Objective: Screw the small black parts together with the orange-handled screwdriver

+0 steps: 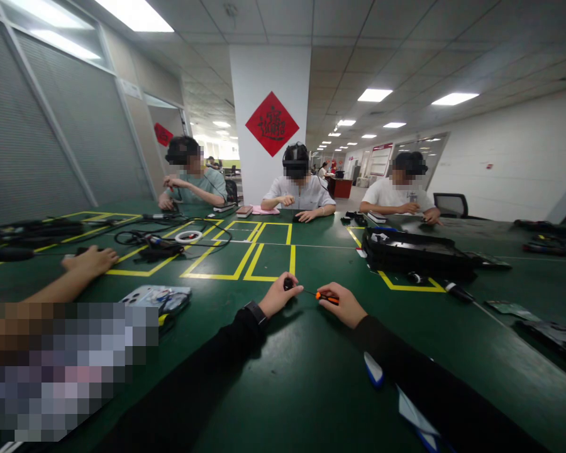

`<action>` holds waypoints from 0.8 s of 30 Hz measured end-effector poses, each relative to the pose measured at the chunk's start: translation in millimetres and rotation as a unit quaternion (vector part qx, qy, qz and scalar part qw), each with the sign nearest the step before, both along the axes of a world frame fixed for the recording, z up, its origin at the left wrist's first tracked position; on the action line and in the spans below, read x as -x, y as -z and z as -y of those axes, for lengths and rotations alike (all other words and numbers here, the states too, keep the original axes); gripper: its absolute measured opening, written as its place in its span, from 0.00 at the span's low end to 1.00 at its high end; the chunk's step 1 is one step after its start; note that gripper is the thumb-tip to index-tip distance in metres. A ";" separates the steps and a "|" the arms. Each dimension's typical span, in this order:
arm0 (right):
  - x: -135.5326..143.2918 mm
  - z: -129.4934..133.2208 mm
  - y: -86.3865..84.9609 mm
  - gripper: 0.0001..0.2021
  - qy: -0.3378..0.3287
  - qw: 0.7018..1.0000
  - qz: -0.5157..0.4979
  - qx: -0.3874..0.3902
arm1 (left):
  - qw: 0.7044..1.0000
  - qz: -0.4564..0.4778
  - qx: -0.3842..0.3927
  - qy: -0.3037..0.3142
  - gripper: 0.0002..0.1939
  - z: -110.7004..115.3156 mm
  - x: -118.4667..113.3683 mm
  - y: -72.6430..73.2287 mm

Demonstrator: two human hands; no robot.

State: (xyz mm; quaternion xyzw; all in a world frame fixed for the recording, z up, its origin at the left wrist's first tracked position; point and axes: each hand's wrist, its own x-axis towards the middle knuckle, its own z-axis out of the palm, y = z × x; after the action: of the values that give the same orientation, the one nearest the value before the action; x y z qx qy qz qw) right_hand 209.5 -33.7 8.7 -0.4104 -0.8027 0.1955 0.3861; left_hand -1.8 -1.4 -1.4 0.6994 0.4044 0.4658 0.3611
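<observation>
So the left hand (277,297) has its fingers pinched around a black part (288,284) over the green table (302,390), while the right hand (345,306) has its fingers clamped on an orange-black screwdriver (329,298) pointing toward that part.

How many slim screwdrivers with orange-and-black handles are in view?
1: the orange-and-black screwdriver in the right hand, pointing toward the left hand. Others may be hidden.

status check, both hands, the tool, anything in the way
Left hand holding small black part. Right hand gripping orange-and-black screwdriver, pointed toward left hand; contact unclear. Nothing seen blocking between hands.
</observation>
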 end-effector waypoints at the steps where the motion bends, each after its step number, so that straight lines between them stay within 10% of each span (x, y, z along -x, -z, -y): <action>1: 0.1 -0.7 -0.3 0.09 -0.002 1.000 0.009 -0.001 | 1.000 0.000 0.012 -0.007 0.15 0.0 0.1 0.5; 24: 1.2 -4.7 5.2 0.08 0.049 0.997 0.055 -0.023 | 1.000 0.008 0.017 0.018 0.12 3.0 0.7 -3.2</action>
State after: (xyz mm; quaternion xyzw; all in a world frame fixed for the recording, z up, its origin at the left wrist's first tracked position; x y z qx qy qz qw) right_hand 208.3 -29.1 3.5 -0.4502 -0.8058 0.1349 0.3603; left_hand -2.5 -4.4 1.9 0.6966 0.3966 0.4576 0.3847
